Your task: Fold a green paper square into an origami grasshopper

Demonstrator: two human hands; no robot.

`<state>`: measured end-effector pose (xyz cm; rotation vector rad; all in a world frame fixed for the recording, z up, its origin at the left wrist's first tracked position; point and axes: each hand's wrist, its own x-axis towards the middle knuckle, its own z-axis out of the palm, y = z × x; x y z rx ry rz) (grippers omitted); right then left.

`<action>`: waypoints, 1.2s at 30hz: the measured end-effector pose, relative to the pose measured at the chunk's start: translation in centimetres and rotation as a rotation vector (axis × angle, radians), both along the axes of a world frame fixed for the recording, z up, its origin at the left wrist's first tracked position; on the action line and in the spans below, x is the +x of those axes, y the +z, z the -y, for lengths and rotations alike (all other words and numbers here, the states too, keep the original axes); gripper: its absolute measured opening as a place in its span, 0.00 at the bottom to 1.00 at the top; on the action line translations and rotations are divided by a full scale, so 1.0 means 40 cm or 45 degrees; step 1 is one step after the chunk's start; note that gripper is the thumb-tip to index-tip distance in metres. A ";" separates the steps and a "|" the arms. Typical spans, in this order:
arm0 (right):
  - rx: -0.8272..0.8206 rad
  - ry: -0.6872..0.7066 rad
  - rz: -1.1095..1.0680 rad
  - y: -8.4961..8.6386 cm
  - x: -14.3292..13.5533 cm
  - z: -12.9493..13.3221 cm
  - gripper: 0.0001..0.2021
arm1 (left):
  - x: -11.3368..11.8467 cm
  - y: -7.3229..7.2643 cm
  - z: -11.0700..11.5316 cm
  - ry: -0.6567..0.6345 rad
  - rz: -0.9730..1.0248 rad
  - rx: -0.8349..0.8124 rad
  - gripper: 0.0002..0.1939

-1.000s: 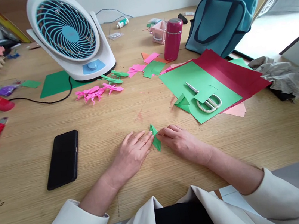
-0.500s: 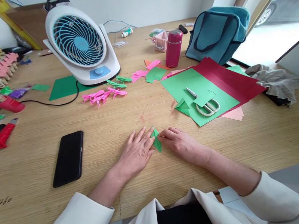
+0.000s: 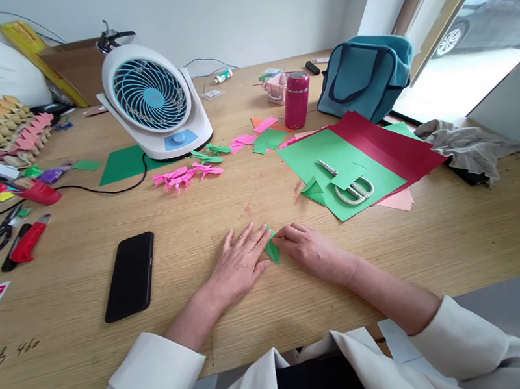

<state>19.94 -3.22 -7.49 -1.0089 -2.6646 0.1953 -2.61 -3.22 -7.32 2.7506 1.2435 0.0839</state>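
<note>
A small folded piece of green paper point(image 3: 273, 253), pointed at its near end, lies on the table between my hands. My left hand point(image 3: 238, 262) rests flat with fingers stretched out, its fingertips over the paper's left and upper part. From the other side, my right hand point(image 3: 313, 252) is closed, thumb and forefinger pinching the paper's right edge. The fingers partly hide the upper folds. Up and to the right, another folded green piece point(image 3: 313, 192) lies against a large green sheet point(image 3: 303, 155), with white-handled scissors point(image 3: 355, 191) on that sheet.
A black phone point(image 3: 129, 276) lies left of my hands. Pink folded figures point(image 3: 183, 178) and green ones point(image 3: 209, 153) sit before a white fan point(image 3: 153, 99). Red sheets point(image 3: 381, 149), a magenta flask point(image 3: 297, 100) and a teal bag point(image 3: 363, 79) stand or lie farther right. A red cutter point(image 3: 33, 240) lies left.
The view has shifted a little. My left fingers have moved slightly over the green paper, covering more of its upper part; my right hand keeps its pinch.
</note>
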 end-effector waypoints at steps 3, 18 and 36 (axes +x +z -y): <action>0.011 -0.004 0.024 -0.001 -0.001 0.001 0.14 | 0.000 0.001 0.001 0.020 -0.022 -0.019 0.30; 0.075 0.014 0.107 -0.004 0.001 0.010 0.15 | 0.002 -0.003 0.002 0.022 -0.093 -0.055 0.33; 0.051 0.150 0.238 0.019 0.028 0.005 0.24 | 0.000 0.000 0.000 -0.005 -0.138 -0.046 0.32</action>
